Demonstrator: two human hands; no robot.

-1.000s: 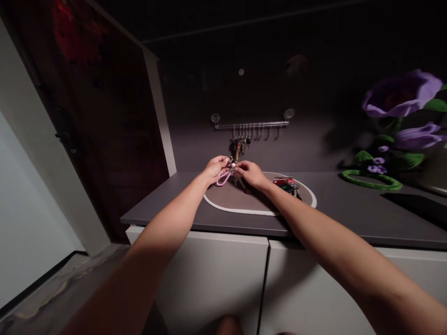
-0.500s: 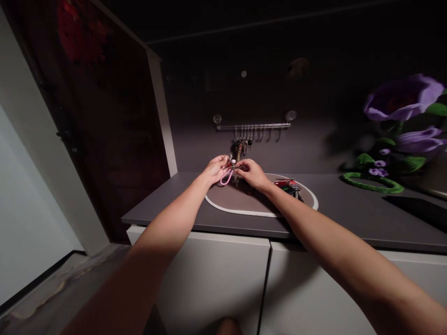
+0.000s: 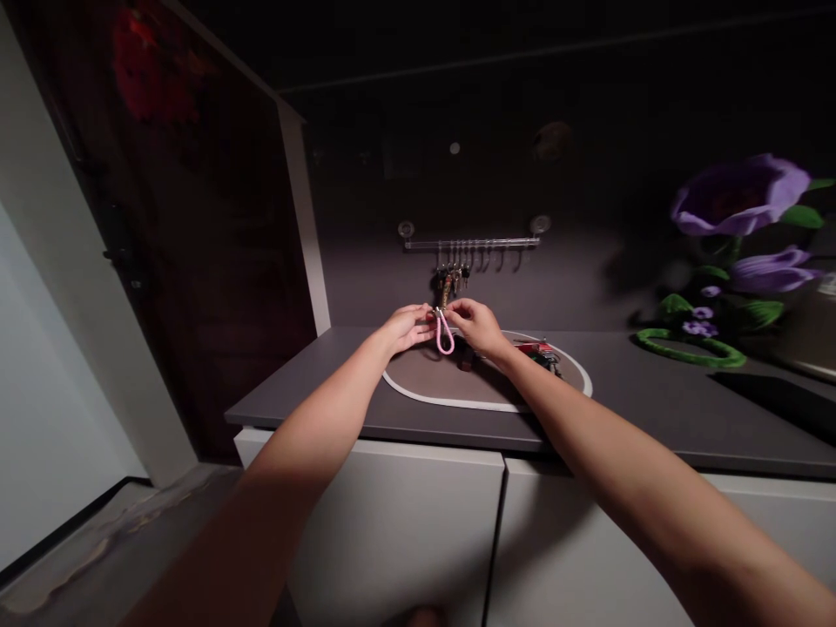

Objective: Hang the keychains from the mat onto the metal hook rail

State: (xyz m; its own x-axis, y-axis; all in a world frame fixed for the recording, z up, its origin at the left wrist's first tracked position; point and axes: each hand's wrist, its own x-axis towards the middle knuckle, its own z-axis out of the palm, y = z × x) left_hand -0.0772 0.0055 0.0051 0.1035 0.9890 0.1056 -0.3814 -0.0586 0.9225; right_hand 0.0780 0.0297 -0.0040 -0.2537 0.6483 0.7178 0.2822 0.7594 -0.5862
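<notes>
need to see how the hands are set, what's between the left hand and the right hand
A pink cord loop hangs between the left hand and the right hand, seen in the head view.

Dim light in the room around us. The upper wall and the door sink to near-black, while the white cupboards carry a broad slanting shadow. Glints line the clear rail. The pink loop stands out pale; the hanging keys blur together. Toward the edges, shapes stretch and lean.
</notes>
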